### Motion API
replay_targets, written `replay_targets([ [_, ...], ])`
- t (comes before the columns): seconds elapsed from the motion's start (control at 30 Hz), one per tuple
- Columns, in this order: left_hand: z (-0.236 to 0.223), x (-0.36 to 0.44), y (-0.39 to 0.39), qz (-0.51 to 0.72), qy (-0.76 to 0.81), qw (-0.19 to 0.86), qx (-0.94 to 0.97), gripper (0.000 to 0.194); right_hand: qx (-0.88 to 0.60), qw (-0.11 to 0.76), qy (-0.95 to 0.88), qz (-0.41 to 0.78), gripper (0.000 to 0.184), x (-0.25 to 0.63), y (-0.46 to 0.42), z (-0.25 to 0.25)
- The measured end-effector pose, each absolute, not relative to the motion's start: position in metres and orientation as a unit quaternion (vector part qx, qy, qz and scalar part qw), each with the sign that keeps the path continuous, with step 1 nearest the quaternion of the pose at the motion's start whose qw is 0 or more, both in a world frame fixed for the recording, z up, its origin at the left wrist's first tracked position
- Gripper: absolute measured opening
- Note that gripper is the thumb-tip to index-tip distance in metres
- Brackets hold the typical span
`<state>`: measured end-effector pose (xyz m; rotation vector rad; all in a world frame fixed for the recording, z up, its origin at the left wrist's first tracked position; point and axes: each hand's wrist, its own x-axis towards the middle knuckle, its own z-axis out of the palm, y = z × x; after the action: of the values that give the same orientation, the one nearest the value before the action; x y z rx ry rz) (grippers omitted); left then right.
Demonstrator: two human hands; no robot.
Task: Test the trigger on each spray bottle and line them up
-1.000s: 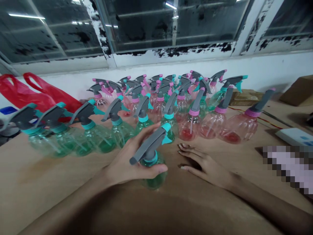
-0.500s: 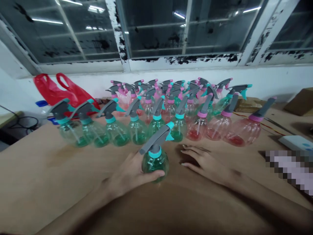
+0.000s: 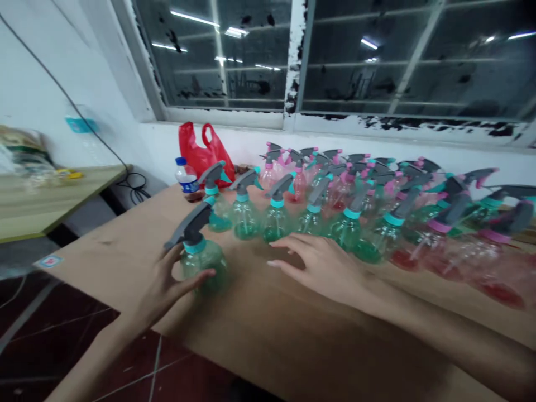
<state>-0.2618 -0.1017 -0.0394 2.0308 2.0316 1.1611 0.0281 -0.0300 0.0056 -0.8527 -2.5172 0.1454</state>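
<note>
My left hand (image 3: 170, 282) is wrapped round a green spray bottle (image 3: 205, 268) with a turquoise collar and a grey trigger head. Its thumb lies across the near side of the clear body, while the far fingers are partly hidden. My right hand (image 3: 322, 265) hovers over the table with its fingers apart, holding nothing. Just beyond it stands a front row of green spray bottles, among them one bottle (image 3: 276, 220) near its fingertips. Farther right, the row goes on with red spray bottles (image 3: 422, 245) that have pink collars.
Several more spray bottles (image 3: 355, 167) crowd behind the front row, below the window. A red plastic bag (image 3: 207, 151) and a blue-capped drink bottle (image 3: 186, 178) stand at the table's back left. The table (image 3: 138, 240) ends at the left; another table (image 3: 79, 192) lies beyond.
The view has swung to the left. My left hand has carried the green spray bottle leftward, toward the row's left end. My right hand remains open, now nearer the green bottles.
</note>
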Motion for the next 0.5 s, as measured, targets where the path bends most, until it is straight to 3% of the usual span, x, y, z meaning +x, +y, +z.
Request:
replay_targets([
  [0.17,-0.028,-0.315,-0.094,0.389,0.669,0.023,0.633,0.036,-0.240,0.303,-0.922,0.031,0.027,-0.038,-0.008,0.047],
  [0.27,-0.030,-0.340,-0.079,0.415,0.663,0.028,0.622,0.042,-0.210,0.323,-0.923,0.000,0.027,-0.071,0.014,0.073],
  [0.5,-0.038,-0.373,-0.020,0.468,0.640,0.066,0.606,0.049,-0.198,0.237,-0.946,-0.102,0.040,-0.128,0.075,0.105],
])
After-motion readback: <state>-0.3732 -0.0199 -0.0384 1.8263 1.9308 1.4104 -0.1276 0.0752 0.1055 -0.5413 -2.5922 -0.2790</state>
